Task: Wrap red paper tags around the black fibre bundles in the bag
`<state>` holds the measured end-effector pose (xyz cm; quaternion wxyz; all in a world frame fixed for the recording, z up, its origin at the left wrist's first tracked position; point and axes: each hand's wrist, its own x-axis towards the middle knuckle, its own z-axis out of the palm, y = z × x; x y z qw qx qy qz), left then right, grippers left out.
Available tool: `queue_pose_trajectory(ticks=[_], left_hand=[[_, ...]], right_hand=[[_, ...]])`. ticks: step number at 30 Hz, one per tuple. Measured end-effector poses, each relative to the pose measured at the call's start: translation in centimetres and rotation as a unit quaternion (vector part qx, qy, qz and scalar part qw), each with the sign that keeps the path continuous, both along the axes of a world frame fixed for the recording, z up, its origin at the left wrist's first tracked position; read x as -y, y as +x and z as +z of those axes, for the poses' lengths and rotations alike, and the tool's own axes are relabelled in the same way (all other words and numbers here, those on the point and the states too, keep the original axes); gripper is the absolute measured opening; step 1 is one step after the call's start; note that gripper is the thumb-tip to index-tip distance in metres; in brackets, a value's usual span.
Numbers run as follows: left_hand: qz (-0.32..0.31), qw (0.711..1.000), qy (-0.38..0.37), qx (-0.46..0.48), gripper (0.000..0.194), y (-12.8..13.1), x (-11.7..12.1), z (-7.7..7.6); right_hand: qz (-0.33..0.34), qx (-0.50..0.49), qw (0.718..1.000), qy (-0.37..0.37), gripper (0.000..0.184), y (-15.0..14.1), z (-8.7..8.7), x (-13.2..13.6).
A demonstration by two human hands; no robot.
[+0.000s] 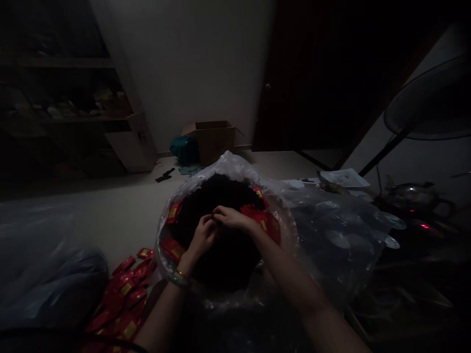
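Note:
A big clear plastic bag (235, 166) stands open in front of me, filled with a dark loose mass (221, 196) and red packets with gold labels (173, 212) along its rim. Both my hands meet over the dark mass at the bag's middle. My left hand (203, 235), with bangles on its wrist, has its fingers curled and pinched against my right hand (230, 217), whose fingers are also closed. What they pinch is too dark and small to make out.
A heap of red packets (123, 299) lies on the floor at lower left beside a bluish plastic bag (44, 274). More crumpled clear plastic (338, 235) spreads right. A cardboard box (213, 139), shelves (66, 117), a fan (430, 103) and a kettle (412, 196) stand beyond.

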<state>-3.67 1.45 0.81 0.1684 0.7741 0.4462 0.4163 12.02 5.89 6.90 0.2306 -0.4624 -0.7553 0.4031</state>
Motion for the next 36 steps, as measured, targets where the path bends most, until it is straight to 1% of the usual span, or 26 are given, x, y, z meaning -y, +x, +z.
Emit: queue_pose_trajectory(ticks=[2, 3, 5, 7, 8, 10, 11, 13, 15, 17, 18, 21, 23, 25, 27, 28, 29, 30, 33, 34, 36], left_hand=[[0.01, 1.0, -0.004, 0.016, 0.012, 0.0, -0.1, -0.3], [0.019, 1.0, -0.009, 0.022, 0.011, -0.1, -0.1, -0.5], [0.037, 0.999, -0.022, 0.031, 0.009, -0.3, -0.2, -0.6], [0.046, 0.998, -0.031, 0.041, 0.006, -0.6, -0.3, -0.7], [0.049, 0.997, -0.033, 0.048, 0.006, -0.7, -0.3, -0.7], [0.055, 0.996, -0.039, 0.064, 0.005, -1.0, -0.5, -0.7], [0.06, 0.995, -0.043, 0.071, 0.005, -1.1, -0.6, -0.8], [0.075, 0.992, -0.057, 0.088, 0.008, -1.4, -0.9, -0.6], [0.094, 0.988, -0.073, 0.1, 0.011, -1.7, -1.0, -0.2], [0.109, 0.986, -0.079, 0.101, 0.011, -2.1, -1.1, 0.7], [0.115, 0.986, -0.078, 0.096, 0.011, -2.3, -1.1, 1.2], [0.144, 0.983, -0.067, 0.095, 0.011, -2.6, -1.2, 2.7], [0.158, 0.981, -0.064, 0.095, 0.011, -2.5, -1.3, 3.4], [0.164, 0.98, -0.064, 0.088, 0.01, -2.3, -1.5, 3.7], [0.165, 0.981, -0.068, 0.074, 0.009, -1.9, -1.6, 3.8], [0.164, 0.982, -0.07, 0.066, 0.009, -1.7, -1.7, 3.8], [0.161, 0.983, -0.072, 0.058, 0.008, -1.5, -1.7, 3.7], [0.159, 0.983, -0.071, 0.053, 0.008, -1.3, -1.8, 3.6], [0.152, 0.985, -0.068, 0.048, 0.009, -0.9, -1.8, 3.0], [0.15, 0.985, -0.067, 0.049, 0.01, -0.8, -1.8, 2.8], [0.146, 0.986, -0.065, 0.052, 0.01, -0.7, -1.8, 2.4]], right_hand=[[0.019, -0.005, 1.0, 0.022, 0.026, -0.2, -0.2, -0.3], [0.012, -0.008, 1.0, 0.022, 0.028, -0.2, -0.6, -0.5], [-0.031, 0.005, 0.999, 0.008, 0.032, -0.1, -1.6, -1.1], [-0.071, 0.037, 0.997, -0.007, 0.037, 0.1, -3.1, -1.5], [-0.073, 0.053, 0.996, -0.009, 0.036, 0.3, -3.9, -1.5], [-0.049, 0.073, 0.996, -0.004, 0.033, 0.4, -5.5, -1.2], [-0.034, 0.077, 0.996, -0.002, 0.037, 0.4, -6.2, -1.0], [-0.002, 0.103, 0.995, 0.005, 0.055, 0.1, -7.3, -0.4], [0.034, 0.169, 0.985, 0.018, 0.078, -0.6, -7.9, 0.1], [0.067, 0.25, 0.965, 0.044, 0.09, -1.2, -7.9, 0.4], [0.075, 0.281, 0.955, 0.062, 0.092, -1.5, -7.7, 0.5], [0.072, 0.324, 0.936, 0.115, 0.086, -2.1, -7.2, 1.4], [0.076, 0.339, 0.929, 0.131, 0.079, -2.4, -7.1, 2.4], [0.087, 0.344, 0.924, 0.141, 0.082, -2.8, -7.3, 3.6], [0.093, 0.342, 0.922, 0.157, 0.088, -3.2, -7.6, 4.7], [0.094, 0.34, 0.921, 0.165, 0.088, -3.4, -7.8, 5.1], [0.093, 0.34, 0.92, 0.17, 0.084, -3.5, -7.8, 5.4], [0.091, 0.342, 0.92, 0.17, 0.076, -3.5, -7.8, 5.5], [0.056, 0.333, 0.931, 0.139, 0.047, -2.9, -7.5, 5.3], [0.037, 0.325, 0.936, 0.127, 0.041, -2.6, -7.4, 5.0], [0.002, 0.306, 0.946, 0.111, 0.035, -1.8, -7.1, 4.4]])
